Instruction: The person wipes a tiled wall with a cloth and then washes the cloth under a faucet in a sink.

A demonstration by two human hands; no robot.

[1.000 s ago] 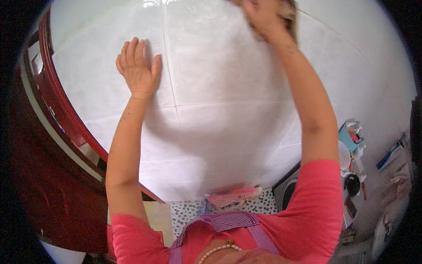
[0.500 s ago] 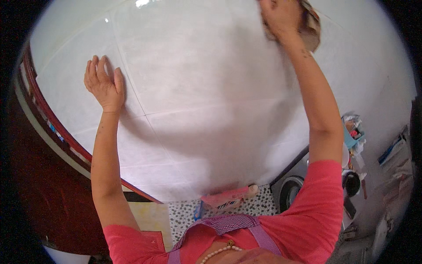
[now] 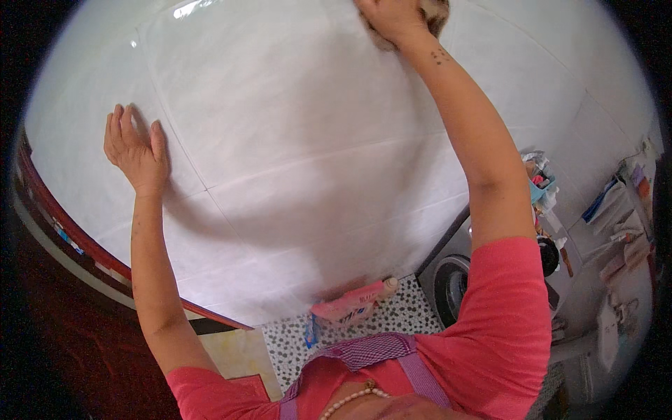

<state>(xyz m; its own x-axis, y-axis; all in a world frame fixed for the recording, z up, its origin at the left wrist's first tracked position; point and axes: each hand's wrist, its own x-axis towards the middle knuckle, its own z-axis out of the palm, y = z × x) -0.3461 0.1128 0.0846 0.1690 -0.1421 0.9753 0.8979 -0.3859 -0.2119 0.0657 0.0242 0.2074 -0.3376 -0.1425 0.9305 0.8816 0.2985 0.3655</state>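
Mottled brown cloth [image 3: 437, 15] shows beneath and just to the right of the right hand [image 3: 395, 19], at the far edge of my view, against the white tiled wall [image 3: 245, 91]. I see the back of that hand over the cloth, but its fingertips run out of the picture, so I cannot tell whether the fingers pinch the fabric or only press on it. On the left, the left hand [image 3: 138, 157] appears to rest on the tiles, holding nothing; its fingers are extended close together, with the thumb standing well apart. Nearer, at the foot of the wall, I make out a pink package [image 3: 350, 304] with a pale cap on the speckled floor [image 3: 283, 350]. To its right I see a dark appliance [image 3: 453, 288] with a round front, and farther right a light-blue basket [image 3: 539, 194] of small items. A dark red panel [image 3: 70, 315] curves along my left side.
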